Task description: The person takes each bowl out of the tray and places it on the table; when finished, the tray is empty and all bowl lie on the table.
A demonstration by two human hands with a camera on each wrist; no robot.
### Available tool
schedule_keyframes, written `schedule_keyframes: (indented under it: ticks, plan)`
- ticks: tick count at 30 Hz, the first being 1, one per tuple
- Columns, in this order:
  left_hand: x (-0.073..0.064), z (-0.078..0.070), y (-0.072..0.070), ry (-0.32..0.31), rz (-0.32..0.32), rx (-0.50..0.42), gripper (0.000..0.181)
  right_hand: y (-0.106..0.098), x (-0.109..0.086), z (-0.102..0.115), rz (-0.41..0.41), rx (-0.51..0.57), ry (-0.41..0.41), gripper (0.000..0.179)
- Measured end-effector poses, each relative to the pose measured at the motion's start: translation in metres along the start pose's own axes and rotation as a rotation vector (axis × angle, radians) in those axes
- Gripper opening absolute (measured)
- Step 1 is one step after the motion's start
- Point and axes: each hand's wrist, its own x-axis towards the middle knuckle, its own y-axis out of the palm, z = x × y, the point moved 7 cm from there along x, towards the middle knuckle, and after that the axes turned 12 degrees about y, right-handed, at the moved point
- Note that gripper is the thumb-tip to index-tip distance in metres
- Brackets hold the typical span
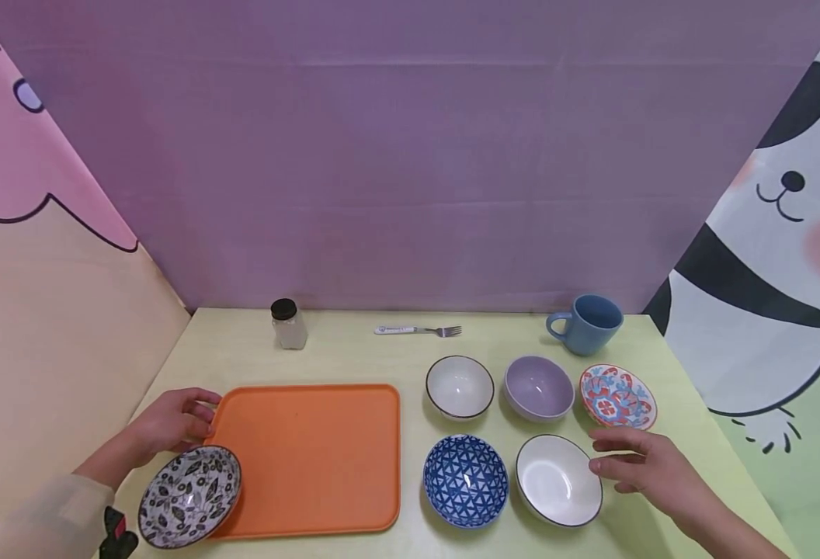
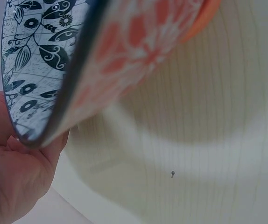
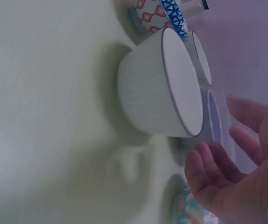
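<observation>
My left hand (image 1: pixel 175 419) reaches to the upper left corner of the orange tray (image 1: pixel 312 458), its fingers loosely bent at the rim. Just nearer than this hand, a black-and-white leaf-patterned bowl (image 1: pixel 189 497) leans over the tray's left edge. In the left wrist view that bowl (image 2: pixel 45 51) shows a red-patterned outside and hides most of the hand's fingers. My right hand (image 1: pixel 644 470) hovers at the right rim of a dark-rimmed white bowl (image 1: pixel 559 480). The right wrist view has its fingers spread and relaxed beside the white bowl (image 3: pixel 148 84).
Left of that white bowl stands a blue triangle-patterned bowl (image 1: pixel 466 481). Behind are another white bowl (image 1: pixel 460 387), a purple bowl (image 1: pixel 539 388) and a red-and-blue floral dish (image 1: pixel 618 397). A blue mug (image 1: pixel 592 326), fork (image 1: pixel 420 331) and black-lidded jar (image 1: pixel 289 326) line the back.
</observation>
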Motion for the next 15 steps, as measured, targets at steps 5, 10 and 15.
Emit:
schedule_keyframes:
  ticks: [5,10,15]
  plan:
    - [-0.001,-0.001,0.001,0.003,-0.001,0.009,0.056,0.007,0.005,0.030,-0.015,-0.024,-0.051,0.058]
    - [-0.001,-0.002,0.001,0.007,0.003,0.004,0.055,0.029,0.008,0.067,0.026,-0.034,-0.167,0.057]
    - [-0.002,-0.004,0.001,0.017,0.006,-0.005,0.054,0.060,0.014,0.098,0.118,-0.011,-0.254,0.055]
